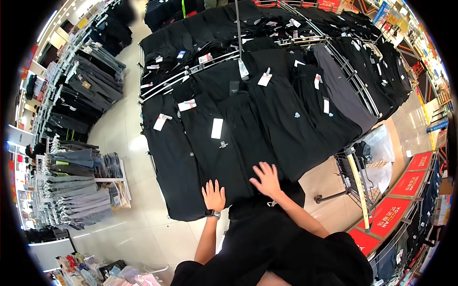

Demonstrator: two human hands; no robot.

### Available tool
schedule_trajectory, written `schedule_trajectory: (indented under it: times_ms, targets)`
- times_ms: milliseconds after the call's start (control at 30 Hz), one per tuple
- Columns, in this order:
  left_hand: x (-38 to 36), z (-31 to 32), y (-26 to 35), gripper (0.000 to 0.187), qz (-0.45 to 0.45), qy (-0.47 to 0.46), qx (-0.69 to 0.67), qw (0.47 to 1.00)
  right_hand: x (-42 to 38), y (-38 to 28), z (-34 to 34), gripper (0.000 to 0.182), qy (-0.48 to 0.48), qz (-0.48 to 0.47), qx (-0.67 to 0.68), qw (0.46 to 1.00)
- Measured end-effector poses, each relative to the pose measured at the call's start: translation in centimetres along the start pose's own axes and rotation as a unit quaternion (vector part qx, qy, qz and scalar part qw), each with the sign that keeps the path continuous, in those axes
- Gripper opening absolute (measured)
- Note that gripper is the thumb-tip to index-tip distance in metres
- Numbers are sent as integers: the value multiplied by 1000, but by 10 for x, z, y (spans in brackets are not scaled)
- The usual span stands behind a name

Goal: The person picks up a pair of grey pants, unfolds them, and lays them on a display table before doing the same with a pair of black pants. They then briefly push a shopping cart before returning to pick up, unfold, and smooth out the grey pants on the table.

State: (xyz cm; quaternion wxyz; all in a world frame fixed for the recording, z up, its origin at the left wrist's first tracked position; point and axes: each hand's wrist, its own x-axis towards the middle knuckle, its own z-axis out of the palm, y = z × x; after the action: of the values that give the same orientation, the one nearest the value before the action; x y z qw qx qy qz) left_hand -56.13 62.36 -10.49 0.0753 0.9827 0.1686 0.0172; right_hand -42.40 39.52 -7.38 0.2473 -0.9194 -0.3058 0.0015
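Observation:
Several black trousers (217,157) lie side by side over a sloping metal rack in front of me, with white and red paper tags on them. My left hand (213,196), with a dark watch on its wrist, rests flat near the lower edge of one pair, fingers stretched out. To its right, my right hand (266,180) is spread over the lower part of a neighbouring pair. Neither hand grips anything. A white tag (217,128) lies on the cloth above my left hand. Farther right hangs a dark grey pair (341,83).
Behind stand more racks of black trousers (200,31), divided by metal rails (210,63). Hanging trousers (93,78) and jeans (76,190) line the left side. At right are a wire cart (353,174) and red signs (389,214). Tiled floor (119,121) runs along the left.

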Motion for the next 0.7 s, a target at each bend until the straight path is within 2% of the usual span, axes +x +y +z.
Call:
schedule_trajectory:
  times_ms: [100, 167, 233, 267, 367, 433, 467, 500, 600, 700]
  targets:
    - [4, 2, 2, 52, -25, -11, -3, 1000, -2, 36, 4, 50, 43, 124, 8, 991]
    - [22, -1, 5, 53, -29, -15, -8, 999, -6, 39, 4, 46, 33, 112, -24, 993]
    - [57, -7, 12, 56, -40, -20, -22, 999, -6, 35, 2, 46, -18, 114, -29, 993]
    - [81, -5, 10, 55, 8, 20, -55, 998, -5, 35, 6, 41, 2, 111, -30, 993]
    - [174, -20, 25, 45, 82, 17, -159, 984, -1, 32, 7, 41, 22, 124, -25, 992]
    - [240, -23, 36, 39, 124, 1, -128, 984, 1, 27, 3, 43, 17, 140, -23, 990]
    - [270, -19, 41, 37, 149, 27, -135, 979, 1, 28, 4, 43, 28, 135, -24, 990]
    - [300, -20, 46, 41, 180, 54, -153, 970, 1, 29, 5, 43, 39, 129, -27, 990]
    - [384, -11, 57, 60, 151, -4, -133, 980, 2, 28, 4, 43, 49, 126, -22, 991]
    - [435, -6, 66, 78, 120, -79, -104, 984, 2, 26, 3, 42, 37, 138, -22, 990]
